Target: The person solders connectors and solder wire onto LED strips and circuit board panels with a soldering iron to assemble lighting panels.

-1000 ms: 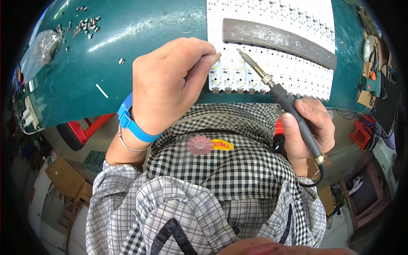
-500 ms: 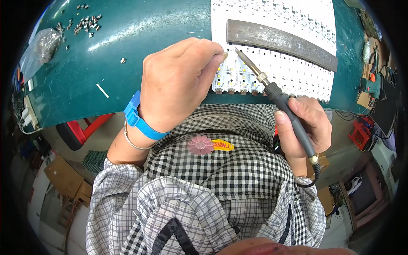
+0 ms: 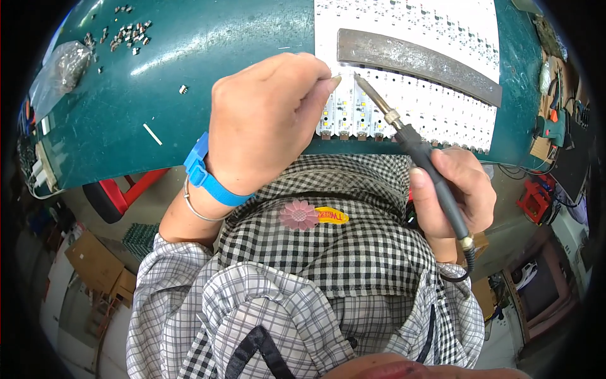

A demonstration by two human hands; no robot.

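Observation:
My right hand (image 3: 464, 196) is closed round the dark handle of a soldering iron (image 3: 413, 142). Its metal tip points up and left, over the white circuit board panel (image 3: 413, 104). My left hand (image 3: 268, 123), wearing a blue wrist strap (image 3: 218, 189), is pinched shut at the panel's left part, a short way left of the tip. What its fingertips hold is too small to make out. Yellow square components show on the panel's near left strips, with brown connectors along the near edge. A long grey metal bar (image 3: 416, 60) lies across the panel.
Several small loose components (image 3: 130, 36) are scattered at the far left of the green table (image 3: 183, 117), beside a clear plastic bag (image 3: 66, 66). A single component (image 3: 183, 90) and a white strip (image 3: 152, 134) lie left of my left hand. Tools, including a green-handled one (image 3: 555, 131), stand at the right.
The soldering iron's tip has shifted slightly right, away from my left fingertips. My left hand has barely moved; the panel and bar stay in place.

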